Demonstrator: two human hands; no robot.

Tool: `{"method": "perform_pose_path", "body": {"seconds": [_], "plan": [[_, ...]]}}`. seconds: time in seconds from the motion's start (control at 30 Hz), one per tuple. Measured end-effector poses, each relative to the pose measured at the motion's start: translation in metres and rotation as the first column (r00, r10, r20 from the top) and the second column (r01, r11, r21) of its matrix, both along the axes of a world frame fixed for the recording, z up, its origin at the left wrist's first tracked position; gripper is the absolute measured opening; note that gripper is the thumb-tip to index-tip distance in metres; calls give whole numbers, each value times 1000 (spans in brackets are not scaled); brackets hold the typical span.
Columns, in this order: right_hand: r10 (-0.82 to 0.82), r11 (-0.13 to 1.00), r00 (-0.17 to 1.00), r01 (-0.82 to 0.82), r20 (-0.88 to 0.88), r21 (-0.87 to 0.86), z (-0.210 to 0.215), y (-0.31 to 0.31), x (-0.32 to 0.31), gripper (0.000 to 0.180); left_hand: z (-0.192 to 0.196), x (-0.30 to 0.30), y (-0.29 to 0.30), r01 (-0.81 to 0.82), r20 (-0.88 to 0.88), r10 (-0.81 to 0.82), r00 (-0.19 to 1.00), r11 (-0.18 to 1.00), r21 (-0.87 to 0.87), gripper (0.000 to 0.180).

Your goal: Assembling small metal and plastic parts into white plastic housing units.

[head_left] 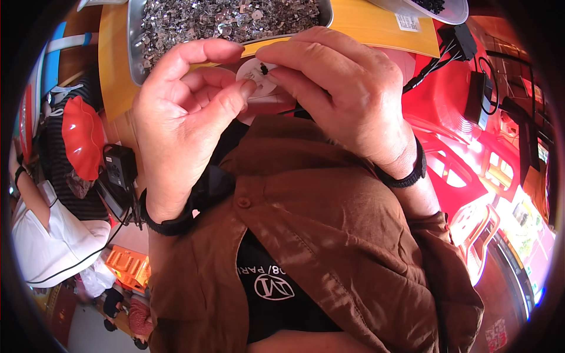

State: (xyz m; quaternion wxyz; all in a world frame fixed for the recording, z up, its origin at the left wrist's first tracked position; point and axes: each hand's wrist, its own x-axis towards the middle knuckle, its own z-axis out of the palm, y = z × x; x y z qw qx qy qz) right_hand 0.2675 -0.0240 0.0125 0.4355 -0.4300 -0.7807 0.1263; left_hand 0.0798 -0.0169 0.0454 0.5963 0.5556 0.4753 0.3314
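Note:
My left hand (182, 106) is raised, its index finger curved above and its thumb drawn in toward the other bent fingers. A small pale shape shows by the thumb tip, too small to name. My right hand (347, 88) comes in from the other side, with a small black piece (263, 69) at its thumb and index fingertips. Behind the fingertips a white disc (268, 88) shows in part; whether a hand touches it I cannot tell. Just beyond both hands, a metal tray (134, 44) holds a heap of small shiny metal pieces.
The tray rests on a yellow board (112, 65). At the far right stands a translucent bowl (459, 13) of small black pieces. Bundled black cables (424, 73) and a red plastic chair (453, 170) are on the right. At left are a red scalloped dish (82, 138), a black adapter (119, 166) and another person's arm (32, 197).

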Motion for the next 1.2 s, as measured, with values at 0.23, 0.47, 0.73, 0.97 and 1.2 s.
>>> {"method": "perform_pose_path", "body": {"seconds": [0.23, 0.47, 0.73, 0.97, 1.2], "plan": [[-33, 999, 999, 33, 5, -3, 1, -4, -4, 22, 0, 0, 1, -8, 65, 9, 998, 1000, -16, 31], [-28, 998, 999, 26, -23, -59, 1, -6, -3, 20, 2, 3, 3, -6, 36, 7, 999, 1000, -16, 31], [-24, 974, 986, -14, -163, -228, -1, -5, 0, 18, -3, 5, 1, 26, -14, -26, 1000, 999, 22, 29], [-177, 704, 692, -408, -700, -581, -4, -3, -3, 25, -12, 8, 1, -184, 131, 176, 976, 982, 53, 30], [-178, 800, 676, -323, -715, -505, -6, -1, -16, 13, -15, 4, 2, -107, 123, 97, 988, 991, 76, 26]]}}
